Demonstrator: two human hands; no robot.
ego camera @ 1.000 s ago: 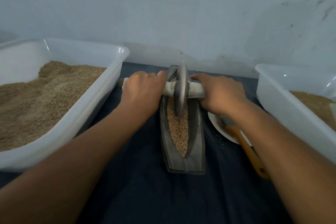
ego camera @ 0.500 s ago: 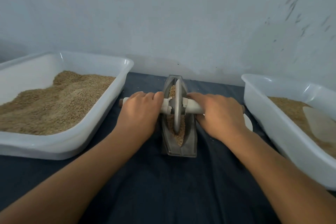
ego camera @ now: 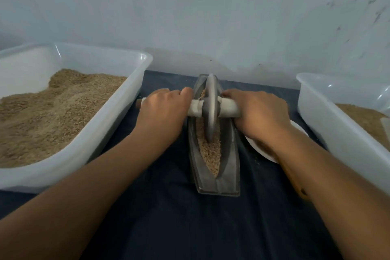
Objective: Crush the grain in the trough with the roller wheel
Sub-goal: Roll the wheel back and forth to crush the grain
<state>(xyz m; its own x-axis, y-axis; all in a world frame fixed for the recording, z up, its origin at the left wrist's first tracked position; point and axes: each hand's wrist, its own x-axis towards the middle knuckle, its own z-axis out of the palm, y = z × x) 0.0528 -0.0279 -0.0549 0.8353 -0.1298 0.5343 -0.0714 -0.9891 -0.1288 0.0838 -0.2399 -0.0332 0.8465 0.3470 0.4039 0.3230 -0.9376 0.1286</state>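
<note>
Your left hand (ego camera: 163,110) and right hand (ego camera: 260,113) curl tight round the axle ends of the roller wheel (ego camera: 211,110), now rolled back to the trough's (ego camera: 229,167) far half. Grain (ego camera: 211,152) near you lies exposed, still whole, needing another pass.

Both your bare forearms reach forward, converging toward the middle. Your left hand (ego camera: 163,110) is knuckles-up with fingers curled over and clamped; your right hand (ego camera: 260,113) mirrors it, fingers wrapped down, wrists level with each other.
</note>
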